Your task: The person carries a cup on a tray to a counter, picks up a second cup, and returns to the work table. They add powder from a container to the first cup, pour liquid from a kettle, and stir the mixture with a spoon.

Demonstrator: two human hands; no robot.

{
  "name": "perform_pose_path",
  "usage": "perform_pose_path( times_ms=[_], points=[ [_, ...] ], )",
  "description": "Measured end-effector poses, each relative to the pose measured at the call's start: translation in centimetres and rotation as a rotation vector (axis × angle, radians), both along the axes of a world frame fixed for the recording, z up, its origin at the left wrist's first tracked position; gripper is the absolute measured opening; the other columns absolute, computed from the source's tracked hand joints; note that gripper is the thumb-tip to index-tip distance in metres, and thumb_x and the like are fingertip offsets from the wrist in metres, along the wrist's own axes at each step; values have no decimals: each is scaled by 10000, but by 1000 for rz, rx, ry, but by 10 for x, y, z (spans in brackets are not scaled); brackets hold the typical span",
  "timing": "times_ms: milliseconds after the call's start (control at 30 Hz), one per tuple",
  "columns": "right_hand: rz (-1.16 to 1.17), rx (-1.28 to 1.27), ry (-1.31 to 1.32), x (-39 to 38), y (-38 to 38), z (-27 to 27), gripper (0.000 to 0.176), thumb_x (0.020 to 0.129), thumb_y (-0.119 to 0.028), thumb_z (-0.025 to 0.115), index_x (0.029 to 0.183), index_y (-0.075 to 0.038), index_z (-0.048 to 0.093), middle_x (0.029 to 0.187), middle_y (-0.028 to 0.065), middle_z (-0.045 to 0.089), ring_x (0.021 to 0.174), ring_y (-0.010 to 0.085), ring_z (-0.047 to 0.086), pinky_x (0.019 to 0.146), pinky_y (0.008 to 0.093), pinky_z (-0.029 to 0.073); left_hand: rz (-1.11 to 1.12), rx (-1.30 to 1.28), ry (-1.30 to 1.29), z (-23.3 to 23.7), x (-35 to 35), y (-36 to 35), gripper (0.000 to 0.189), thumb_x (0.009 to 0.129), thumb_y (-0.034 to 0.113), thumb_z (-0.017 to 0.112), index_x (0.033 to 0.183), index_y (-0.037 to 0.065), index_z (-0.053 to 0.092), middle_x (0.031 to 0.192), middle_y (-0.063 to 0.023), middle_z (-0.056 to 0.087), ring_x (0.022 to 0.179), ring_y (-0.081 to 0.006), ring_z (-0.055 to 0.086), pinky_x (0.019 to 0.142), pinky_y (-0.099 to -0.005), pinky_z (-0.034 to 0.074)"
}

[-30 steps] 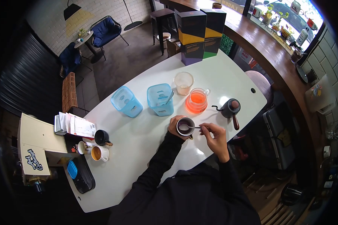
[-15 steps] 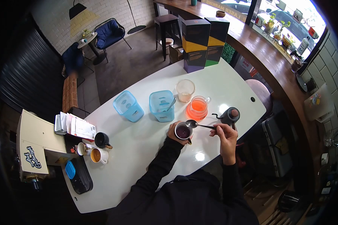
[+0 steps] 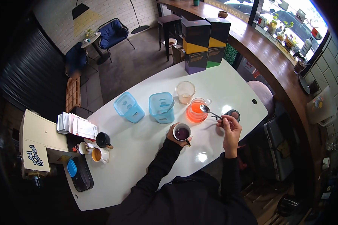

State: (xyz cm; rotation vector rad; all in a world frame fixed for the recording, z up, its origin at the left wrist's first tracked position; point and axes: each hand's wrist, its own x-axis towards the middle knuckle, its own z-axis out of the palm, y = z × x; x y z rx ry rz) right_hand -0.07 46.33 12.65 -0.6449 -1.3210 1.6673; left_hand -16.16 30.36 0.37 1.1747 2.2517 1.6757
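My left hand is wrapped around a cup with dark purple liquid in it, at the near side of the white table. Held by its handle in my right hand is a metal spoon, its bowl over the edge of a glass server of orange-red liquid. Behind the server stands a clear cup with a little pale liquid. A dark gooseneck kettle is partly hidden behind my right hand. Two blue translucent containers stand to the left; the right one has a utensil in it.
Several mugs and a black box-shaped item sit at the table's left, beside papers. Stacked dark boxes stand at the far edge. A wooden counter curves along the right. A person sits in the background.
My right hand has lifted the spoon up and away from the cup, toward the glass server. My left hand stays on the cup, which now leans less or sits slightly lower.
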Motion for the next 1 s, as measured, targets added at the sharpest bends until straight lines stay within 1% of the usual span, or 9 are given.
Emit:
perform_pose_path(
  times_ms=[133, 333, 433, 533, 667, 767, 833, 933, 1000],
  points=[
    [49, 18, -38, -9, 1, -4, 167, 945, -87, 585, 996, 66, 626, 818, 101, 651, 728, 153, 637, 709, 276, 532, -20, 26, 86, 1, -1, 1, 769, 518, 292, 899, 1136, 51, 510, 995, -87, 630, 870, -255, 655, 776, -345, 541],
    [127, 16, -53, -27, 3, -14, 153, 938, -73, 598, 996, 65, 626, 830, 101, 670, 724, 145, 649, 699, 264, 532, -33, 21, 104, 12, 2, 0, 741, 551, 251, 875, 1143, 26, 492, 962, -83, 631, 842, -218, 654, 763, -323, 539],
    [165, 36, -111, -39, 4, -19, 145, 924, -73, 621, 992, 55, 632, 820, 82, 680, 711, 123, 653, 675, 237, 526, -64, 32, 84, 14, 2, 0, 726, 564, 243, 868, 1142, 20, 490, 956, -85, 632, 840, -208, 651, 759, -316, 537],
    [194, 33, -142, -51, 5, -22, 165, 911, -86, 646, 996, 55, 631, 800, 77, 680, 703, 116, 652, 669, 231, 523, -93, 113, 128, 12, -2, 2, 724, 572, 242, 866, 1144, 13, 486, 956, -87, 630, 840, -207, 648, 762, -314, 535],
    [212, 2, -166, -63, 3, -25, 181, 900, -96, 663, 1003, 50, 632, 787, 72, 678, 685, 106, 645, 646, 222, 514, -83, 105, 140, 10, -1, 3, 722, 577, 242, 865, 1146, 11, 485, 956, -91, 626, 840, -208, 645, 762, -312, 534],
    [219, -5, -162, -65, 3, -25, 181, 902, -98, 662, 1003, 48, 632, 790, 68, 677, 686, 104, 644, 640, 220, 509, -94, 102, 151, 10, 0, 1, 726, 578, 234, 863, 1153, 9, 480, 963, -94, 623, 838, -207, 643, 764, -310, 533],
    [218, -5, -160, -65, 3, -26, 181, 903, -100, 662, 1004, 47, 632, 794, 68, 676, 687, 104, 644, 641, 221, 510, -99, 76, 84, 4, -1, 1, 746, 539, 209, 892, 1140, 19, 492, 1027, -81, 595, 869, -168, 611, 788, -309, 523],
    [220, 42, -158, -61, 1, -28, 199, 908, -100, 654, 1041, 43, 622, 813, 69, 676, 696, 104, 644, 647, 225, 513, -101, 8, 155, 1, -4, 1, 777, 555, 225, 895, 1174, 24, 470, 1040, -79, 586, 887, -172, 609, 802, -309, 523],
    [227, 37, -182, -57, -1, -27, 276, 918, -88, 634, 1158, 37, 580, 839, 78, 678, 718, 114, 647, 661, 222, 517, -113, 13, 88, 6, -2, -1, 815, 570, 250, 893, 1213, 34, 442, 1100, -84, 573, 941, -185, 606, 828, -318, 516]
  ],
)
